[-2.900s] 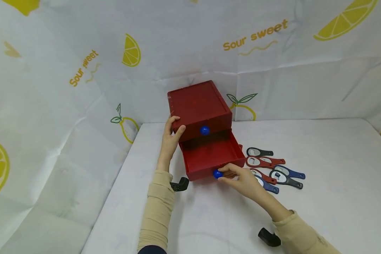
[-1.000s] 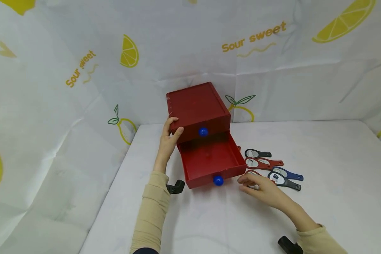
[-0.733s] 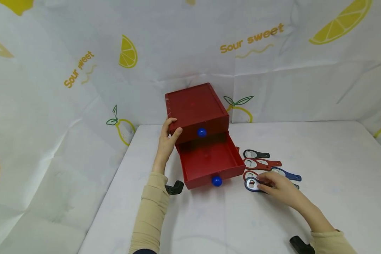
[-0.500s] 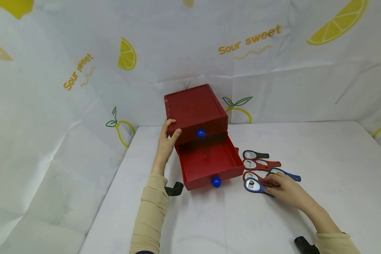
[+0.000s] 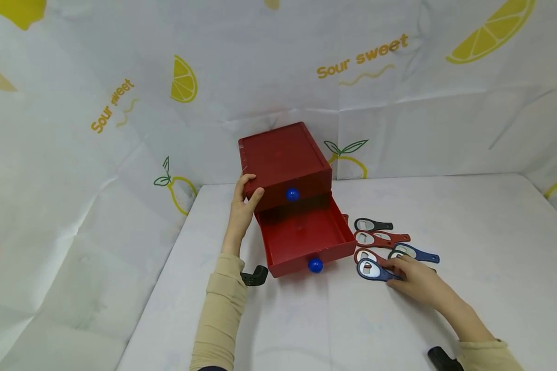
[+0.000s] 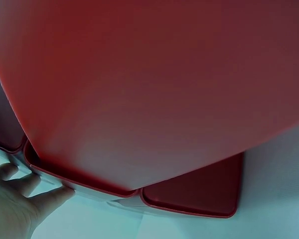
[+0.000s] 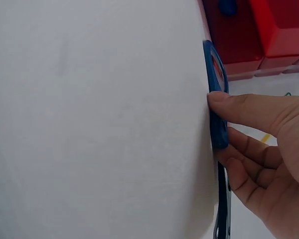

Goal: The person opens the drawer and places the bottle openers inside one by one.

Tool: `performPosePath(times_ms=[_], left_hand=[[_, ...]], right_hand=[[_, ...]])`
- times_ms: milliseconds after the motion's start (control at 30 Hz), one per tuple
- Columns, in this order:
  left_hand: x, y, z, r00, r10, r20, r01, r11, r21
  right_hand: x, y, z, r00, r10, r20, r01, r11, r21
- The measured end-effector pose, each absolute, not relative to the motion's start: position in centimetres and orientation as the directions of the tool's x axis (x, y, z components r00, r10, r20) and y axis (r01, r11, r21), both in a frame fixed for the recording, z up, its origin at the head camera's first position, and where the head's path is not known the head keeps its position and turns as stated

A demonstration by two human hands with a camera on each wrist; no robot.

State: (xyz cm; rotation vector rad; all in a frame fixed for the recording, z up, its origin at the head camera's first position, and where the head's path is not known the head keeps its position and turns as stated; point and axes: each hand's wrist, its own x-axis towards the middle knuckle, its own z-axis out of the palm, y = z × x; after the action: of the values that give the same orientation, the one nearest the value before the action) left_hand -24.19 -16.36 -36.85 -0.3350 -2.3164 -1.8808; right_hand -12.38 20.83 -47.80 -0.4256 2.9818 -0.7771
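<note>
A red two-drawer box (image 5: 280, 154) with round blue knobs stands at the back of the table; its lower drawer (image 5: 301, 234) is pulled out and bare inside. My left hand (image 5: 241, 211) rests on the box's front left corner, thumb at the front and fingers along the side and top edge. In the left wrist view those fingers (image 6: 52, 196) press against the red wall. Right of the drawer, my right hand (image 5: 415, 278) pinches the handle of a blue bottle opener (image 5: 371, 269) between thumb and fingers. The right wrist view shows this opener (image 7: 217, 119) edge-on, close over the white tabletop.
More bottle openers lie bunched beside the drawer: a black one (image 5: 371, 224), red ones (image 5: 373, 239) and another blue one (image 5: 422, 254). A further opener is partly covered by the right hand. A white lemon-printed sheet (image 5: 269, 62) hangs behind.
The right hand has let go of the lower drawer's knob, with the drawer pulled out, moved right to the openers and taken the blue one by its handle. The left hand stays on the box.
</note>
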Motion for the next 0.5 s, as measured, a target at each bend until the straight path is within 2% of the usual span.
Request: performPosePath(times_ms=[300,500], left_hand=[[-24.1,-16.5,-37.0,-0.967,0.088,0.241,0.253,0.193,0.948],[-24.3,-16.5,-37.0,-0.969,0.08,0.233,0.245,0.2,0.949]], right_hand=[[-12.1,20.9,-47.4,-0.951,-0.292,0.101,-0.307,0.854,-0.42],[-12.3,21.5,-46.6,-0.947,-0.297,0.121,-0.32,0.85,-0.419]])
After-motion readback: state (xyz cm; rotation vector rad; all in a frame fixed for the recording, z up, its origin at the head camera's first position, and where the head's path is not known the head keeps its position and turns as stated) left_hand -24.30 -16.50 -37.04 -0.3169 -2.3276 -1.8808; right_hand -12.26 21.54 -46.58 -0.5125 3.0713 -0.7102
